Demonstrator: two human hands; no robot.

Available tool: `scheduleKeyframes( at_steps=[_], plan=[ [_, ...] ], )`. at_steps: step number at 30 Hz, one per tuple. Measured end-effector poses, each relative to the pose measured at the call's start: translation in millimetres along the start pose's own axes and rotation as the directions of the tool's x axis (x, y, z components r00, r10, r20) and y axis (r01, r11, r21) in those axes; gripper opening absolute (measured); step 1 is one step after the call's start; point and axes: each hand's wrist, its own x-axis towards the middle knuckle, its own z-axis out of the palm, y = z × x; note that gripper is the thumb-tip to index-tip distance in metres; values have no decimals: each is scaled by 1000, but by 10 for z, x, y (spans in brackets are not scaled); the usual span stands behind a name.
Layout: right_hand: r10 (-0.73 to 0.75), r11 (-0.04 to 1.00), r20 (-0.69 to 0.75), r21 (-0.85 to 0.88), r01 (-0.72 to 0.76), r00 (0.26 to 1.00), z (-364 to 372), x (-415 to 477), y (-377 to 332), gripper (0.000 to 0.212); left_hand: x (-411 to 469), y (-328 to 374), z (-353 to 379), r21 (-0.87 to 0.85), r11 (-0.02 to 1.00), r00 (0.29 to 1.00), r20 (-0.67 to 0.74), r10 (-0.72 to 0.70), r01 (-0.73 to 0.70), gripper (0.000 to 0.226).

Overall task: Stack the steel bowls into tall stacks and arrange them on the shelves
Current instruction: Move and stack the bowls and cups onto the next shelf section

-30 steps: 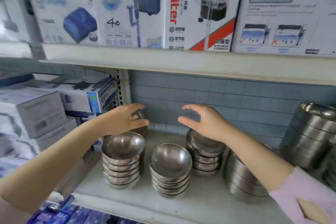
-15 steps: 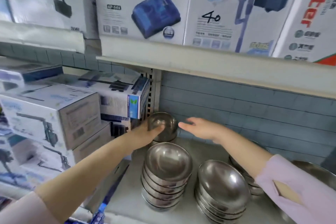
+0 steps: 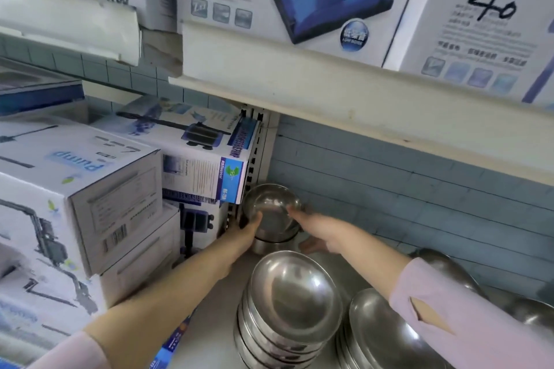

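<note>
A short stack of steel bowls stands at the back left corner of the shelf, tilted toward me. My left hand grips its left rim. My right hand holds its right rim, fingers around the edge. In front stands a taller stack of steel bowls. A second front stack sits to its right, partly hidden by my right sleeve. More bowls show behind that sleeve at the right.
White pump boxes are piled left of the shelf upright. The upper shelf hangs low overhead, loaded with air pump boxes. A blue tiled wall backs the shelf.
Both hands have closed in on the back-corner bowl stack and now hold its rim on either side. The view has shifted left and nearer.
</note>
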Motion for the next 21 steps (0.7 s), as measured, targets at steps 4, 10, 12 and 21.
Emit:
scheduleKeyframes(
  at_steps=[4,10,12,21],
  plan=[
    [24,984,53,173,-33,998,14,4,13,77,22,47,18,-35,999,999,10,32,-32,72],
    [-54,966,33,256,43,998,-196,-213,24,54,-102,80,-5,-100,987,990,52,131,-125,72],
    [-66,966,4,252,63,998,-312,-348,2,56,-178,163,-12,-118,980,984,65,166,-158,68],
    [-236,837,-72,491,240,969,-629,-1069,48,52,-567,475,108,-41,948,942,100,320,-317,63]
  ],
)
